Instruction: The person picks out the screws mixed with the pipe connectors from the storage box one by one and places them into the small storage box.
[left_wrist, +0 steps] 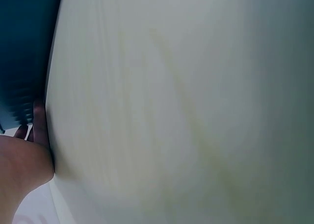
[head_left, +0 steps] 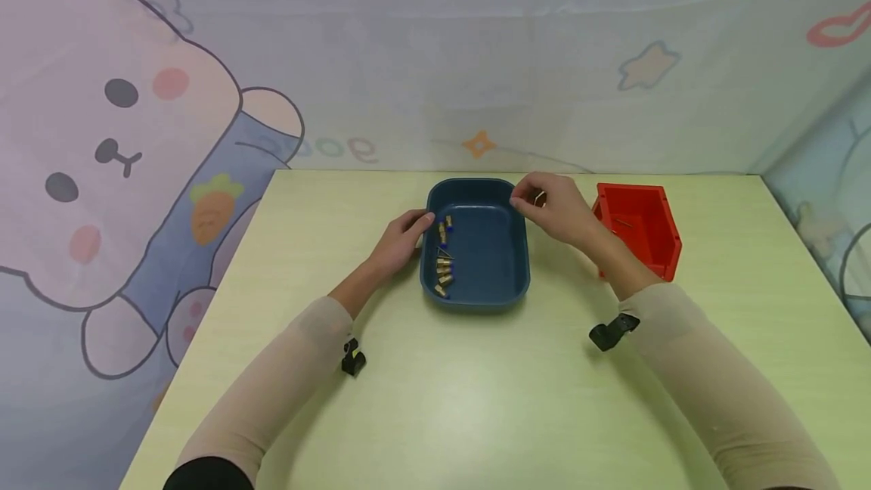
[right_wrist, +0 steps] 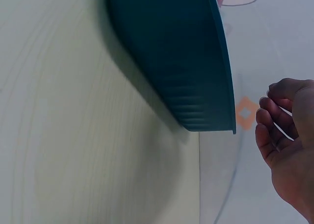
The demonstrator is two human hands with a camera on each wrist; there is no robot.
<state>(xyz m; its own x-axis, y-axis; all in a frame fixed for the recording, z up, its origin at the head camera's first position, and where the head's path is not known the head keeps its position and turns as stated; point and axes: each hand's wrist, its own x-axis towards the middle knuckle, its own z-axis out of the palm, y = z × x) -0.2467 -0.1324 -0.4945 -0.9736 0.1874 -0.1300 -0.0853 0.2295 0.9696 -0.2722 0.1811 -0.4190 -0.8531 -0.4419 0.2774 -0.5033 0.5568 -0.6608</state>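
Note:
A blue tray (head_left: 479, 295) sits on the table, and my left hand (head_left: 401, 242) grips its left wall, thumb over the rim and fingers outside. Small brass fittings with blue ends (head_left: 444, 263) lie in a rough line along the tray's left side, with thin screw-like pieces (head_left: 444, 252) among them. My right hand (head_left: 554, 206) is over the tray's far right corner, fingers bent and thumb near the fingertips. A small gleam shows between its fingers in the head view; whether it holds something is unclear. In the right wrist view that hand (right_wrist: 292, 136) is beside the tray's rim.
To the right stands a red open bin (head_left: 670, 248), partly behind my right forearm, with a few thin brass-coloured pieces (head_left: 622, 223) inside. A printed cloth (head_left: 408, 59) hangs behind the pale table (head_left: 463, 399). Both wrists carry small black cameras (head_left: 612, 331).

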